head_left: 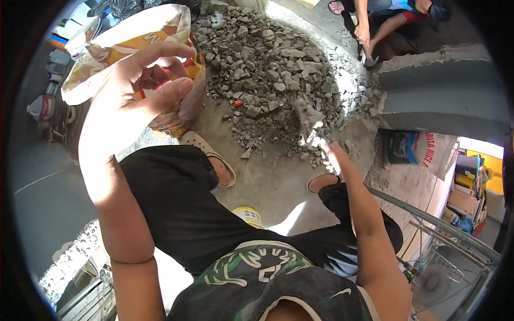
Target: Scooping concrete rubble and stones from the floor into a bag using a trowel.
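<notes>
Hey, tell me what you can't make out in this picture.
All in the head view:
1. How full the printed sack is: its wall and the left hand hide the inside.
2. What the right hand may grip: blurred against the rubble.
3. Part of the co-worker: cut off by the upper edge.
4. The rest of the white-and-yellow container: hidden behind the black trousers.

Rubble [257, 59] grey; sack [123, 47] white, patterned orange and yellow; trousers [179, 203] black; clogs [194, 142] beige.
</notes>
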Motion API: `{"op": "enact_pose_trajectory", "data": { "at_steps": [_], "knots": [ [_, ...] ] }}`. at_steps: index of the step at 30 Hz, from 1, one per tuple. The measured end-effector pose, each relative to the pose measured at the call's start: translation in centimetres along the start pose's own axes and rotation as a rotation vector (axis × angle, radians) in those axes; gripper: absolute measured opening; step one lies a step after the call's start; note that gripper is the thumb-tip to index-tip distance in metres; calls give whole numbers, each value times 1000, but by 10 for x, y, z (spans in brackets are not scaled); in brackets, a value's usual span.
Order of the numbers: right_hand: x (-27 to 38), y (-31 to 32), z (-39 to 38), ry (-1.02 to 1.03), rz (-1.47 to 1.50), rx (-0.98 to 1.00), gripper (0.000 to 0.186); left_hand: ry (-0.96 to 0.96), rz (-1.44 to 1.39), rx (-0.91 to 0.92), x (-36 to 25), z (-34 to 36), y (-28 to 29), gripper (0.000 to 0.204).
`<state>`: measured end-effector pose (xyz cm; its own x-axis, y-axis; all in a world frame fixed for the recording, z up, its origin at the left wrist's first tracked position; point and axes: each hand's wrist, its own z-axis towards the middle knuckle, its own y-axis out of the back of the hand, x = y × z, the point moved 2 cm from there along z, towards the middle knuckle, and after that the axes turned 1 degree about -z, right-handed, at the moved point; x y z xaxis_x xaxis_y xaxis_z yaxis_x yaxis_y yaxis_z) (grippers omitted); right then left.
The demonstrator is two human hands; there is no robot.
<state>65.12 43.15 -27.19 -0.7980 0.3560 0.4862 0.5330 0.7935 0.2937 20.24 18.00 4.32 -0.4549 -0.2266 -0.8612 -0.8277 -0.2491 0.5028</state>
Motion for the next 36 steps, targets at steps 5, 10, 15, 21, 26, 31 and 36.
{"op": "enact_pose_trajectory", "data": {
  "at_steps": [5, 10, 15, 21, 26, 31, 36],
  "knots": [
    [28, -46, -38, -84, -79, 64, 56, -96, -127, -90, 6, -14, 5, 34],
    [5, -129, -40, 542, -896, -116, 52, -136, 49, -111, -35, -26, -3, 41],
    [-15, -195, -59, 371, -1104, 112, 52, -191, 57, -22, -35, -33, -12, 45],
    [-7, -163, -11, 262, -1119, -2, 55, -115, 84, -56, -18, -24, -3, 48],
    [41, -135, 5, 325, -1135, -133, 60, -153, 85, -60, -23, -20, 0, 47],
    [73, -129, 40, 300, -919, -211, 63, -159, 1, -25, -15, -19, -4, 45],
    [80, -126, 29, 285, -623, -80, 66, -138, -21, -37, -10, -27, 5, 46]
  ]
}}
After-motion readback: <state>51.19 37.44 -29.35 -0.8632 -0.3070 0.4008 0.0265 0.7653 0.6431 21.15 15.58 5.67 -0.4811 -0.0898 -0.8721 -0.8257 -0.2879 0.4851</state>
